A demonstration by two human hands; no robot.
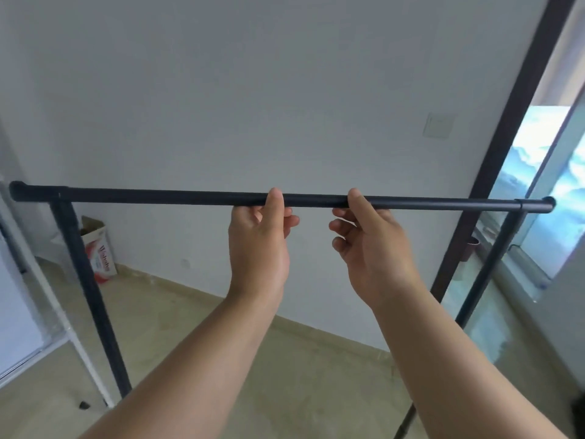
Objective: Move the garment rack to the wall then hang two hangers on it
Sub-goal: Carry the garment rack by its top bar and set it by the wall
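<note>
Only one piece of writing shows: red lettering on the white and red box (100,253) standing on the floor against the wall, by the rack's left leg. It is too blurred to read.

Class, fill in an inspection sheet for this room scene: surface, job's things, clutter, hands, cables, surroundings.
Surface: beige floor, bare where it shows.
Job's things: black garment rack upright before the white wall; no hangers in view.
Clutter: cardboard box by the wall; small dark object on the floor.
Hands: left hand and right hand at the rack's top bar, thumbs on it, fingers loosely curled.
Cables: nothing seen.
Surroundings: wall switch; window on the right; dark door frame.
</note>
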